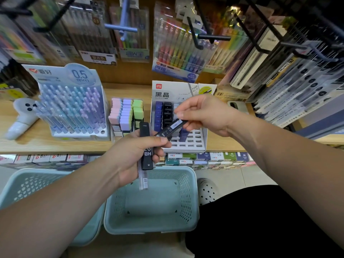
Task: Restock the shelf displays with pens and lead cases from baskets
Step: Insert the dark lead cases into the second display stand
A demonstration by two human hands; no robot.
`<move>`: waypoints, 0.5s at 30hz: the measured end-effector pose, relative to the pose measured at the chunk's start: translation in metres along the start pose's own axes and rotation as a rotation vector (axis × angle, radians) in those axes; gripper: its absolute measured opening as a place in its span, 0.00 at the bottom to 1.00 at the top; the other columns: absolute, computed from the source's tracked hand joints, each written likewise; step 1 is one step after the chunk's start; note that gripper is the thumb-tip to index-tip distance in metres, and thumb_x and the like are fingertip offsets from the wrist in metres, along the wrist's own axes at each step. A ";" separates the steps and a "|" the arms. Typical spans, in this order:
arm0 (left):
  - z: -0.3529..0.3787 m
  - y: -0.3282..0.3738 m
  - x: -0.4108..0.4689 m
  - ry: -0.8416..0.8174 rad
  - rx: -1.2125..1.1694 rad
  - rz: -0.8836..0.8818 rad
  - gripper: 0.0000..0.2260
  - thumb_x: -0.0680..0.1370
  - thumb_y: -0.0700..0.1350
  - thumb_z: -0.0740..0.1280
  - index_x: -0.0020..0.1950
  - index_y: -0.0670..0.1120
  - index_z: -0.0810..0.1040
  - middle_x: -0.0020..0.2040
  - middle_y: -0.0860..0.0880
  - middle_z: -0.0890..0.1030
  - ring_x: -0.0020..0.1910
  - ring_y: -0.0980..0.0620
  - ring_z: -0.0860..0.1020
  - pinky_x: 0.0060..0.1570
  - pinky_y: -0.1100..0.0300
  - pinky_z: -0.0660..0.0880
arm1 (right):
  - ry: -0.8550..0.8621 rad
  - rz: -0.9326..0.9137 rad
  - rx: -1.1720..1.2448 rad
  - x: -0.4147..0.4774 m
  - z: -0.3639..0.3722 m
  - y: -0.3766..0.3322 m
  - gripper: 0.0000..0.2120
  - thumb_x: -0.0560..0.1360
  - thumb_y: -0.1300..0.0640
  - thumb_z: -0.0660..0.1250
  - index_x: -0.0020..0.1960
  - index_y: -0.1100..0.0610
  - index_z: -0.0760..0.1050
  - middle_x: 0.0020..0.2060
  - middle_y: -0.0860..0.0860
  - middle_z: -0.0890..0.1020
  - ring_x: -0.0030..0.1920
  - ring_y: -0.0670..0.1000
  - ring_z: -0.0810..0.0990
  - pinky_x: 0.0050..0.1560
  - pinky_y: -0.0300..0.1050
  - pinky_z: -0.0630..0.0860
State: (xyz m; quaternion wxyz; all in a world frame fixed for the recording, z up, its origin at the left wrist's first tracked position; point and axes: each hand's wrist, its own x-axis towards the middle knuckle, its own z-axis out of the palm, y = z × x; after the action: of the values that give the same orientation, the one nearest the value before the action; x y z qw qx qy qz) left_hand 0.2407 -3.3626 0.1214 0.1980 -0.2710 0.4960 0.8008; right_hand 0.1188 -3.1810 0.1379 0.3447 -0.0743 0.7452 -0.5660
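1. The black lead case point(171, 128) looks light, rigid and slick, so it is best pinched by its long sides near 1 end.
2. The right hand point(202, 116) pinches its upper end, holding it tilted just above the lead case display point(188, 144).
3. The left hand point(130, 157) grips the spare lead cases point(147, 153) upright above the teal basket point(193, 192).

On the shelf point(55, 144) the pen display point(72, 108) stands at the left, the eraser box point(127, 116) just beside it to the right, then the lead case display point(188, 143). Packs of pens point(178, 47) hang above and behind them. The left basket point(22, 183) and the right basket point(149, 228) stand side by side on the floor point(242, 175) before the shelf. Before the lead case display, the left hand point(134, 155) and the right hand point(202, 114) hold lead cases point(144, 129).
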 end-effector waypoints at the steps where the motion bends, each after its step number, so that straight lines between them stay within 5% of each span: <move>1: -0.002 0.000 0.002 0.032 -0.021 0.008 0.10 0.74 0.36 0.72 0.54 0.41 0.77 0.44 0.40 0.85 0.29 0.54 0.76 0.26 0.64 0.73 | 0.013 0.000 -0.001 -0.001 -0.005 0.001 0.05 0.74 0.67 0.72 0.48 0.60 0.82 0.34 0.53 0.84 0.31 0.48 0.82 0.36 0.39 0.83; 5: -0.004 0.001 0.008 0.071 -0.042 0.024 0.08 0.77 0.36 0.70 0.56 0.38 0.79 0.42 0.40 0.84 0.28 0.54 0.75 0.25 0.65 0.71 | -0.079 -0.089 -0.242 -0.006 -0.008 0.003 0.06 0.72 0.65 0.76 0.47 0.56 0.84 0.38 0.54 0.85 0.36 0.48 0.83 0.42 0.43 0.82; 9: 0.001 -0.001 0.008 0.075 -0.031 -0.005 0.06 0.76 0.39 0.72 0.51 0.39 0.80 0.37 0.43 0.83 0.26 0.55 0.73 0.24 0.66 0.69 | -0.096 -0.492 -0.770 -0.007 0.013 -0.002 0.11 0.66 0.55 0.82 0.45 0.54 0.86 0.41 0.46 0.84 0.42 0.44 0.82 0.46 0.40 0.77; 12: 0.003 0.000 0.006 0.049 -0.057 -0.019 0.08 0.74 0.42 0.73 0.50 0.39 0.81 0.35 0.44 0.81 0.26 0.55 0.72 0.23 0.67 0.69 | -0.084 -0.723 -1.021 -0.007 0.027 -0.005 0.07 0.68 0.53 0.78 0.43 0.54 0.85 0.39 0.48 0.83 0.41 0.50 0.81 0.43 0.51 0.79; 15: 0.004 0.004 0.002 0.014 -0.098 -0.022 0.12 0.70 0.47 0.74 0.48 0.40 0.81 0.35 0.45 0.80 0.26 0.56 0.72 0.23 0.67 0.69 | -0.073 -0.720 -1.059 -0.009 0.031 -0.008 0.10 0.69 0.52 0.71 0.49 0.53 0.83 0.39 0.48 0.83 0.40 0.50 0.81 0.41 0.49 0.78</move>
State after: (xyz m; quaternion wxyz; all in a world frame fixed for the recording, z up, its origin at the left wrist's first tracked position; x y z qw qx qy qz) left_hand 0.2359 -3.3610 0.1238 0.1897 -0.2914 0.4547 0.8199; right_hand 0.1418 -3.2032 0.1451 0.0748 -0.4992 0.8401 -0.1986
